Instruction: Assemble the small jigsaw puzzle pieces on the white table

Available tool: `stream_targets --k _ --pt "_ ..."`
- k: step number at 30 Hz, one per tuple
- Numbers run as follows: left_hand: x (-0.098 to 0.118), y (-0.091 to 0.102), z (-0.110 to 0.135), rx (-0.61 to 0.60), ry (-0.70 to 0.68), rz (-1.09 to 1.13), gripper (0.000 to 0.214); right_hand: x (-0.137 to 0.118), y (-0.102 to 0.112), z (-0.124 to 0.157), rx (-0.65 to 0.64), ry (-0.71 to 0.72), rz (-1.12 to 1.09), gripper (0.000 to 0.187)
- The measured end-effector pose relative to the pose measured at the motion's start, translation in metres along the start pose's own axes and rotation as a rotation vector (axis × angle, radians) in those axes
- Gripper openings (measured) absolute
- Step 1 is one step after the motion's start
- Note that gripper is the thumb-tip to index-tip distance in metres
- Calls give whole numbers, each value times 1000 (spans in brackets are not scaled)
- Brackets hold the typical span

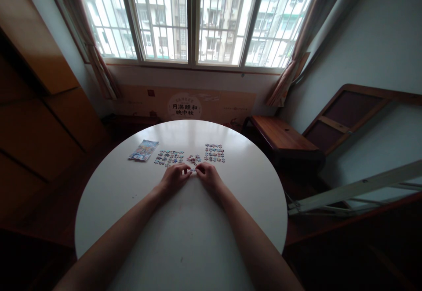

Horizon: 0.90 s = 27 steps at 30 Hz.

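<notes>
My left hand (176, 176) and my right hand (207, 176) rest close together on the round white table (184, 238), fingertips pinched on a small puzzle piece (193, 170) between them. Just beyond the fingers lies a small cluster of loose puzzle pieces (193, 159). A patch of spread pieces (169, 157) lies to the left of it. Another patch of pieces (214, 153) sits to the right in neat rows. A colourful printed packet (143, 150) lies further left.
A wooden bench (280, 135) stands past the table's right edge below the barred window (194, 18). A folded wooden frame (349, 115) leans on the right wall. Wooden cabinets (39, 119) line the left side. A white rail (356, 190) slants at the right.
</notes>
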<state>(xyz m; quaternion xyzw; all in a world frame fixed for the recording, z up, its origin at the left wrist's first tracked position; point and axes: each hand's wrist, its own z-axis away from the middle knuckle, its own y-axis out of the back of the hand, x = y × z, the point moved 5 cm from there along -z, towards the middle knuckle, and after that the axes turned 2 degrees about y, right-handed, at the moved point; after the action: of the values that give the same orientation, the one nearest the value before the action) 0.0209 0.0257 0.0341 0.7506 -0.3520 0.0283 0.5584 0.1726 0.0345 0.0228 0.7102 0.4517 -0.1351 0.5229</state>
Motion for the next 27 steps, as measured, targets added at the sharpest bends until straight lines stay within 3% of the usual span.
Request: stream_targets --k 27 --pt "-7 -4 -2 -1 34 80 18 -1 1 0 11 -6 -10 9"
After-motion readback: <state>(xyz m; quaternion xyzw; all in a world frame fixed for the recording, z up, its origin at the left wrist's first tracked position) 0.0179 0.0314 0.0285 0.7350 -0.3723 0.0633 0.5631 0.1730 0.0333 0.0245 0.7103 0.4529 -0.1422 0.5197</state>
